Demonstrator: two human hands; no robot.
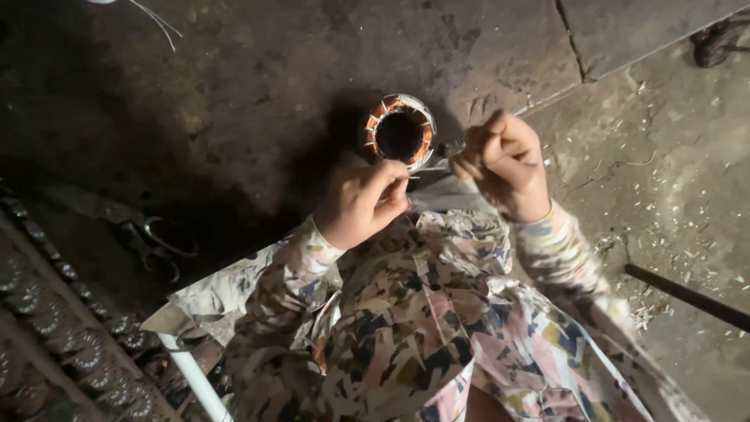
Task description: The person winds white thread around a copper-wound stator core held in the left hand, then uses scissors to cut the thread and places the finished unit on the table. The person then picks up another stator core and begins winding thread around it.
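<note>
A round motor stator [399,131] with copper windings and white insulation stands on the stone floor just ahead of my knees. My left hand [361,202] is closed below it, pinching a thin pale strip that points toward the stator's lower right edge. My right hand [504,162] is closed to the right of the stator around a small metal tool whose tip reaches toward the same spot. Both sleeves carry a multicoloured patterned fabric.
Scissors [148,238] lie in shadow on the floor at left. A row of similar round wound parts [86,352] runs along the lower left. A white pipe [195,379] sits beside them. A dark rod [687,297] lies at right among scattered shavings.
</note>
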